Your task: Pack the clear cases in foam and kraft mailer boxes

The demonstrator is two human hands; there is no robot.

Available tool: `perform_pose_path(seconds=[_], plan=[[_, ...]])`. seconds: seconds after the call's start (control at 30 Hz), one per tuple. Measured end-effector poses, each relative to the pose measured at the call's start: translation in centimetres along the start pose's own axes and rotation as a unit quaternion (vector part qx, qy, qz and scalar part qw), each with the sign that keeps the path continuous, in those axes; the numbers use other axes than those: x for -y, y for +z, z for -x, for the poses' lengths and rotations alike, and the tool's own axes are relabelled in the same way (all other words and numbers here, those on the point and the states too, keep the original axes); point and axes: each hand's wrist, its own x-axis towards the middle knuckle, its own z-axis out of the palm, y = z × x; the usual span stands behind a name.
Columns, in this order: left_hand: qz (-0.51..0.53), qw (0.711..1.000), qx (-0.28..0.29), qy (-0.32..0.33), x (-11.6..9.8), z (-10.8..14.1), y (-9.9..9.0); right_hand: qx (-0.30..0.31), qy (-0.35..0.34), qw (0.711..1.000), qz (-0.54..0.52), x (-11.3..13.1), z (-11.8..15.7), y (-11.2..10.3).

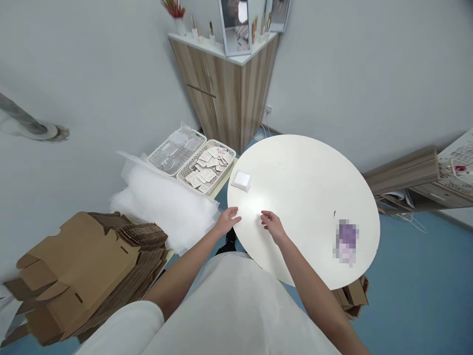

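My left hand is at the near left edge of a round white table, its thumb and fingers apart with nothing between them. Over the tabletop to its right, my right hand has its fingers loosely bent and apart, also holding nothing. A small white square packet lies on the table just beyond my hands, and neither hand touches it. Left of my left hand, white foam sheets are piled up.
A basket of small printed cards stands beside a basket of clear plastic bags. Flat brown cardboard boxes are stacked at left. A blurred purple patch lies on the table's right side. A wooden corner cabinet stands behind.
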Motion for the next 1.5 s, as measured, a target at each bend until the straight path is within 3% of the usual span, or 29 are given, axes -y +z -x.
perform_pose_path(seconds=[0.17,0.37,0.5,0.67,0.77,0.87,1.0,1.13,1.23,1.37,1.5], plan=[[-0.049,0.998,0.025,-0.008,0.7,4.4,1.7,0.017,-0.05,0.998,-0.024,-1.4,3.0,-0.5],[-0.172,0.984,0.038,-0.021,-0.1,9.3,2.0,0.073,-0.043,0.996,-0.011,-2.5,4.1,-0.2],[-0.179,0.983,-0.027,0.012,-0.7,12.1,0.8,0.129,-0.065,0.989,0.032,-2.0,3.6,2.6],[-0.193,0.97,-0.141,0.048,-0.8,15.4,-2.9,0.23,-0.156,0.952,0.127,-0.6,3.5,8.1],[-0.231,0.94,-0.246,0.045,-0.4,17.7,-6.1,0.276,-0.24,0.898,0.242,0.2,3.7,11.4],[-0.28,0.892,-0.353,0.033,0.4,20.2,-9.8,0.325,-0.316,0.813,0.364,1.4,4.4,15.5],[-0.324,0.842,-0.432,-0.007,2.3,23.6,-15.0,0.309,-0.419,0.715,0.466,3.0,6.0,22.9],[-0.363,0.818,-0.442,-0.064,4.6,26.7,-19.5,0.27,-0.505,0.639,0.513,3.2,7.6,30.2],[-0.385,0.808,-0.438,-0.079,6.2,28.5,-22.1,0.212,-0.529,0.599,0.562,2.7,8.3,33.9],[-0.368,0.822,-0.425,-0.087,7.8,30.1,-24.3,0.134,-0.52,0.532,0.655,2.4,8.7,36.2],[-0.314,0.845,-0.425,-0.083,8.7,30.3,-25.1,0.104,-0.535,0.46,0.701,2.8,8.9,37.0]])
